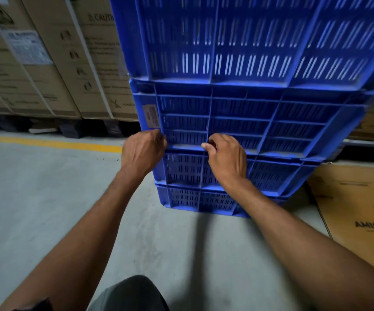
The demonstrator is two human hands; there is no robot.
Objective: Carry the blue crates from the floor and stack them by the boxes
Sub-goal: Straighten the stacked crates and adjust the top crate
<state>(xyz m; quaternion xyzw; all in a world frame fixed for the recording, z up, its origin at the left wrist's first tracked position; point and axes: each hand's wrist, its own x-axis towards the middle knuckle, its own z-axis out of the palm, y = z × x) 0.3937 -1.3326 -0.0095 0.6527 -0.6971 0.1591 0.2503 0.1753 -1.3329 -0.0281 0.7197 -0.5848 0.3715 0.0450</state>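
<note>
Beside boxes (47, 63), crate stack (237, 122) stands on floor (47, 198). Curled on mid-stack rim: left hand (144, 149), right hand (225, 158), both gripping. Best: nudge crates flush, push evenly, avoid toppling.

Person, 1. Left hand (144, 151), right hand (226, 158) and 2 forearms (304, 239): bare. Dark sleeve hem (35, 305) at 7 o'clock. Grey fabric garment (130, 295), rounded, at 6 o'clock.
</note>
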